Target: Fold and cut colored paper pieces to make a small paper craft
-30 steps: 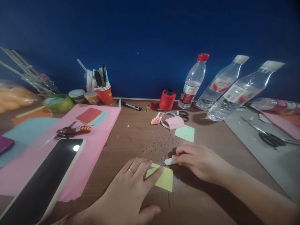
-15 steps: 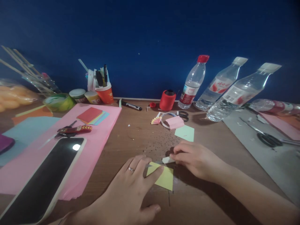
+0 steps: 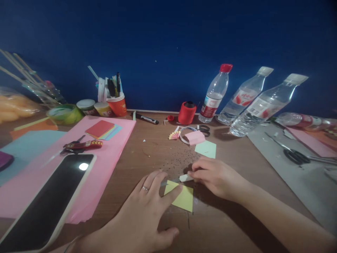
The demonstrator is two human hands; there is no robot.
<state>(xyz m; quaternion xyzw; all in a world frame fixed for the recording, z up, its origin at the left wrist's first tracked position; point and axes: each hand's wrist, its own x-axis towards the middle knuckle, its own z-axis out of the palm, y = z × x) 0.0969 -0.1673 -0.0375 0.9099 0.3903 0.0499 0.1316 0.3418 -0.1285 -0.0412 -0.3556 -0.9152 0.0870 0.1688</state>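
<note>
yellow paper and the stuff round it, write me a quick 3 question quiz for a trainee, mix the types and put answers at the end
1. Which hand holds the small white object?
A) left
B) right
C) neither

2. True or false: in the picture, the phone lies to the right of the yellow paper.

3. Fill in the blank: the bottle nearest the red spool has a ____ cap.

Key: 1. B, the right hand; 2. False, it lies to the left; 3. red
</note>
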